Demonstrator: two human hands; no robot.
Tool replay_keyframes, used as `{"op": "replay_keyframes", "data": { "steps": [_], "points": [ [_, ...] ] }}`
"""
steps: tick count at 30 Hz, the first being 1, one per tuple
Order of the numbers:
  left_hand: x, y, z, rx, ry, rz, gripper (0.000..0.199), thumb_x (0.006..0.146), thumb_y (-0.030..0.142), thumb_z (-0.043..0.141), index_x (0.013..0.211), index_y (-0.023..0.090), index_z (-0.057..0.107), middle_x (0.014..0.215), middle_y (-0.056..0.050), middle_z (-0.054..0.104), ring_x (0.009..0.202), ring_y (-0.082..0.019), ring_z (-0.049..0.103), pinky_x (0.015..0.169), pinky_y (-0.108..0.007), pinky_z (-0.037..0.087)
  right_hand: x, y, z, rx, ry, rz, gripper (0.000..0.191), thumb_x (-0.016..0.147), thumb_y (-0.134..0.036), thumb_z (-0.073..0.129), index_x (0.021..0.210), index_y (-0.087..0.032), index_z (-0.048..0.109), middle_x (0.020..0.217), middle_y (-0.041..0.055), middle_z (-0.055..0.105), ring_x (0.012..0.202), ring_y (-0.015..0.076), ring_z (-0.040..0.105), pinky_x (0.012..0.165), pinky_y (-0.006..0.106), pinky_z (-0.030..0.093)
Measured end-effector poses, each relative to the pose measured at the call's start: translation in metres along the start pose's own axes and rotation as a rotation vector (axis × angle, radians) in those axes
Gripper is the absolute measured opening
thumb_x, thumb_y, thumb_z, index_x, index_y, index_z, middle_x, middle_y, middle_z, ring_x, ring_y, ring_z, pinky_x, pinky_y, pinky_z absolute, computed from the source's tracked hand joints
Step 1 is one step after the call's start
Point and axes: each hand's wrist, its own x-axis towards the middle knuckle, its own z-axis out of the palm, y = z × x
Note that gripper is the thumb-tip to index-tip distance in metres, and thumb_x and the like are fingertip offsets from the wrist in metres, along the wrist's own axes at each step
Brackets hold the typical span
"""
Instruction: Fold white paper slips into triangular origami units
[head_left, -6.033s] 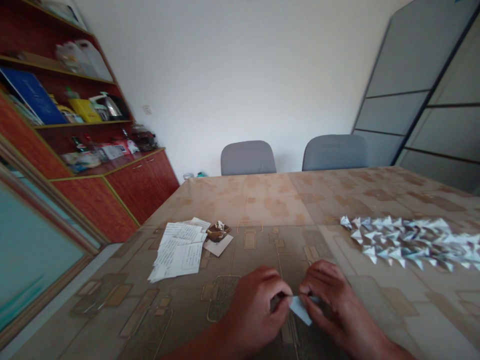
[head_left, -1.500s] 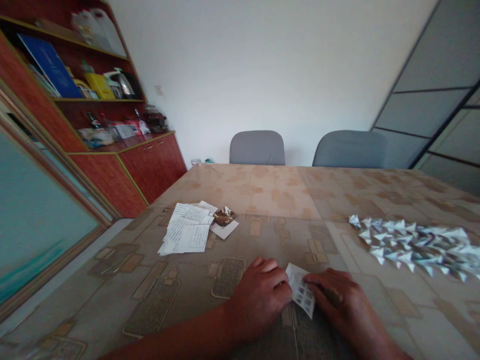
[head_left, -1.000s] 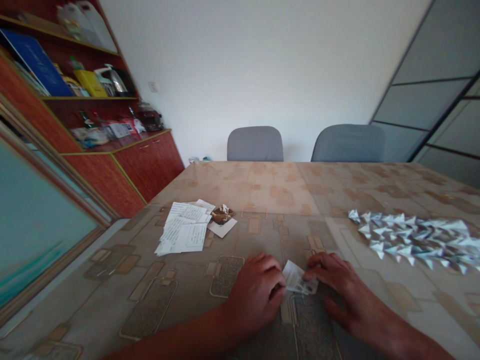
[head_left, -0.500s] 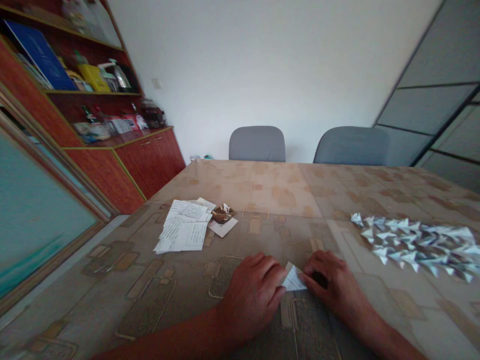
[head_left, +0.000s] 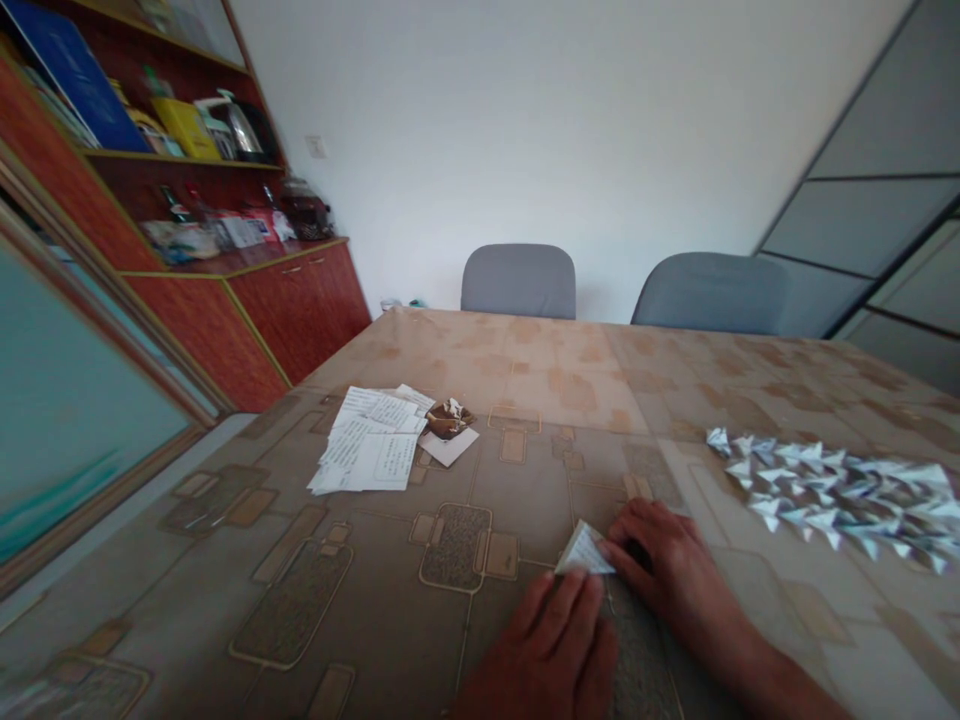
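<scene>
A small piece of printed white paper point(head_left: 584, 550), folded into a triangle, lies on the patterned tabletop between my hands. My right hand point(head_left: 667, 560) pinches its right corner between thumb and fingers. Stretched toward the paper's lower edge, the fingers of my left hand point(head_left: 551, 640) touch it with their tips; the thumb is not clearly seen. To the right lie rows of folded paper pieces point(head_left: 832, 495), pointed and standing up from the table. On the left is a loose stack of printed paper slips point(head_left: 371, 445).
Beside the stack are a brown crumpled piece point(head_left: 448, 418) and a pale card point(head_left: 448, 448). Two grey chairs point(head_left: 517, 281) stand behind the far table edge point(head_left: 559, 322). A red cabinet point(head_left: 300, 310) with shelves is at the left.
My left hand has moved down from the paper's left side to its lower edge, its fingers now straighter. My right hand stays at the right corner. The view has shifted slightly.
</scene>
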Motion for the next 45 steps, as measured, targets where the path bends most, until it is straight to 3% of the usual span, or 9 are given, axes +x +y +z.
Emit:
{"op": "replay_keyframes", "data": {
  "steps": [9, 15, 27, 45],
  "points": [
    [-0.0031, 0.0026, 0.0011, 0.022, -0.074, -0.011, 0.021, 0.095, 0.029, 0.049, 0.110, 0.016, 0.053, 0.120, -0.013, 0.064, 0.115, -0.026, 0.057, 0.102, -0.039, 0.036, 0.0084, 0.0043, -0.0026, -0.029, -0.043, -0.029, 0.026, 0.091, -0.031, 0.055, 0.067, -0.021, 0.058, 0.072, 0.0009, 0.059, 0.069, 0.0192, 0.059, 0.067, 0.030, 0.041],
    [-0.0024, 0.0036, 0.0010, 0.013, -0.018, -0.044, 0.020, 0.096, 0.029, 0.046, 0.108, 0.016, 0.055, 0.113, -0.011, 0.068, 0.113, -0.026, 0.060, 0.100, -0.037, 0.039, 0.0082, 0.0029, -0.0034, -0.029, -0.064, -0.020, 0.025, 0.091, -0.029, 0.056, 0.067, -0.020, 0.057, 0.072, 0.0012, 0.059, 0.070, 0.0193, 0.059, 0.067, 0.031, 0.041],
    [-0.0001, 0.0023, 0.0007, -0.036, 0.008, -0.114, 0.022, 0.097, 0.027, 0.041, 0.106, 0.017, 0.058, 0.112, -0.011, 0.068, 0.110, -0.024, 0.059, 0.108, -0.043, 0.024, 0.0089, 0.0015, -0.0047, -0.036, -0.064, -0.012, 0.026, 0.089, -0.028, 0.060, 0.065, -0.019, 0.057, 0.071, 0.0005, 0.059, 0.069, 0.0181, 0.059, 0.065, 0.028, 0.041],
    [-0.0015, 0.0030, 0.0009, -0.054, -0.016, -0.126, 0.021, 0.096, 0.029, 0.045, 0.110, 0.020, 0.058, 0.113, -0.011, 0.068, 0.108, -0.025, 0.059, 0.098, -0.043, 0.036, 0.0106, 0.0024, -0.0042, -0.053, -0.047, -0.013, 0.027, 0.089, -0.030, 0.057, 0.063, -0.021, 0.058, 0.069, 0.0003, 0.059, 0.065, 0.0172, 0.060, 0.064, 0.028, 0.042]
  ]
}}
